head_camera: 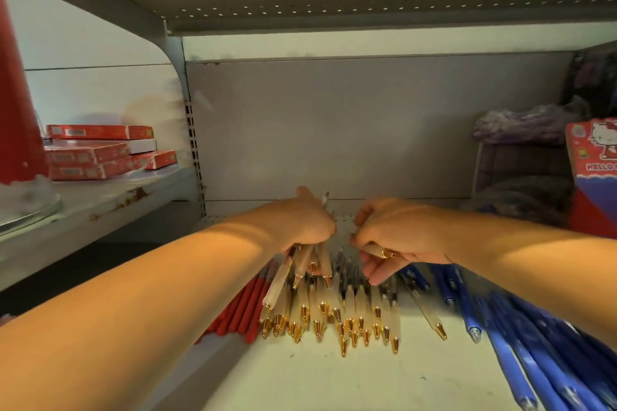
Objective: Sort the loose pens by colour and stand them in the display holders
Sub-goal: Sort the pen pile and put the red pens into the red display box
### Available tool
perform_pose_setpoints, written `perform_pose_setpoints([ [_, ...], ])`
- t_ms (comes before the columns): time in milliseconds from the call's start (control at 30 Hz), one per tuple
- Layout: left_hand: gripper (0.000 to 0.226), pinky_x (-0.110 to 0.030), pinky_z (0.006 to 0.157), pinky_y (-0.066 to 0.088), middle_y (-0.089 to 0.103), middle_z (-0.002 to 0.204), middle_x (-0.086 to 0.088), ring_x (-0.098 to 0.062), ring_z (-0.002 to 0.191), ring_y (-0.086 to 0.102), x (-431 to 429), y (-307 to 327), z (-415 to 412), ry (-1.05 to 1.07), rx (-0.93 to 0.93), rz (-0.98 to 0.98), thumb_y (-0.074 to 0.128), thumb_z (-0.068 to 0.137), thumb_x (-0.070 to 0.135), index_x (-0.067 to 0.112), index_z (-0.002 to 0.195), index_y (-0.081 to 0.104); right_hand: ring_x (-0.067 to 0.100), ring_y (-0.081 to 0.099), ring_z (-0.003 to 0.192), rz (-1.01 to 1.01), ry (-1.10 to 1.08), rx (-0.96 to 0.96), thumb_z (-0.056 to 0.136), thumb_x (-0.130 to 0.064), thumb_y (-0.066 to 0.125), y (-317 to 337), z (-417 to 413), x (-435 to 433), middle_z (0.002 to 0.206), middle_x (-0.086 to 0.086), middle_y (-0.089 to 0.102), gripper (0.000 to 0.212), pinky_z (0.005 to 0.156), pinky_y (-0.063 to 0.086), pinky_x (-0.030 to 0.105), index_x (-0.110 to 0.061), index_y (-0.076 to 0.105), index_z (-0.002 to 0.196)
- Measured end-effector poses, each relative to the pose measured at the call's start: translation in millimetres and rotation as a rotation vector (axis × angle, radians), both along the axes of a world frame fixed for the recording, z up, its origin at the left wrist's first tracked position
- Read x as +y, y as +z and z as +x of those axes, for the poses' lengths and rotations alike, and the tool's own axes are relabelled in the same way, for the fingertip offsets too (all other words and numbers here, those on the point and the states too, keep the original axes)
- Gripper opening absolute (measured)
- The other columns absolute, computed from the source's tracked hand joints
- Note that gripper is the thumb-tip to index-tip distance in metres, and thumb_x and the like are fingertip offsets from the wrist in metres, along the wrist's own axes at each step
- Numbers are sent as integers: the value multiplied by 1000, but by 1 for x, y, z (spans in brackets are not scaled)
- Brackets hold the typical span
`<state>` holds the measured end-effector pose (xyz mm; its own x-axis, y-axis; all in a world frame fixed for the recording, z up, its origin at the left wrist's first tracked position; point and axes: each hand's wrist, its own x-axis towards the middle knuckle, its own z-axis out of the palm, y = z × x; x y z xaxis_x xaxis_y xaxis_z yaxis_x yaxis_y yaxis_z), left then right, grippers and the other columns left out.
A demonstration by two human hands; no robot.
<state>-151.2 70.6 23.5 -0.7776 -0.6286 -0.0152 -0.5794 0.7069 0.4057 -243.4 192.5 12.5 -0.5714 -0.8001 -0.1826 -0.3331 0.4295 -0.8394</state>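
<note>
Several clear pens with gold tips (347,314) lie in a heap on the white shelf (350,377), tips pointing toward me. My left hand (300,223) grips a bundle of these gold-tipped pens (307,264) above the heap's far left. My right hand (397,233) pinches one gold-tipped pen (375,250) just to the right of it. Red pens (243,310) lie in a row left of the heap. Blue pens (521,337) lie spread at the right. No display holder shows in this view.
Red flat boxes (100,150) are stacked on the neighbouring shelf at left, beside a red cone shape (16,110). A Hello Kitty box (594,177) and a wire basket with purple bags (521,157) stand at the right. The grey back panel (334,127) closes the shelf behind.
</note>
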Motion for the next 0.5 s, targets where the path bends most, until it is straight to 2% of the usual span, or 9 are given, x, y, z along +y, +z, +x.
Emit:
perform_pose_setpoints([
  [100,80,-24,49,42,63,115,-14,-12,66,55,5,-9,6,9,-14,-38,50,100,21,13,154,-8,20,69,54,55,48,59,90,-5,63,-7,6,3,67,11,70,10,49,56,27,-6,59,99],
  [200,77,-19,35,35,60,127,-17,-8,55,50,6,-21,9,-3,0,-7,47,102,27,14,155,-7,13,63,46,153,66,275,91,-16,65,-14,12,1,63,6,71,7,43,50,21,-9,64,92],
  [267,71,-21,35,34,60,123,-15,-8,56,52,2,-28,8,10,20,-9,45,102,34,14,154,2,12,59,42,157,76,338,91,-21,64,-18,16,0,62,4,70,12,41,47,20,-9,64,92],
  [333,61,-24,44,37,62,110,-8,-9,62,55,0,-31,6,41,23,-39,43,101,39,14,151,16,12,56,40,148,88,365,92,-24,61,-22,18,1,57,2,68,15,41,47,20,-10,65,91],
  [367,53,-25,48,38,61,98,-4,-10,64,57,-2,-32,5,50,21,-67,41,101,39,11,145,29,11,56,39,143,89,377,92,-26,60,-23,19,3,55,0,66,14,41,47,19,-13,66,91],
  [433,43,-26,51,39,58,71,0,-10,58,56,-5,-35,0,46,4,-90,36,103,41,4,114,55,8,58,41,131,100,425,92,-30,61,-24,19,7,56,-4,66,13,41,46,18,-20,69,89],
  [500,54,-27,52,38,51,51,2,-11,46,50,-9,-37,0,17,4,-56,29,104,48,11,80,59,3,63,52,115,122,518,91,-37,61,-25,18,10,68,-8,70,14,48,48,18,-27,71,87],
])
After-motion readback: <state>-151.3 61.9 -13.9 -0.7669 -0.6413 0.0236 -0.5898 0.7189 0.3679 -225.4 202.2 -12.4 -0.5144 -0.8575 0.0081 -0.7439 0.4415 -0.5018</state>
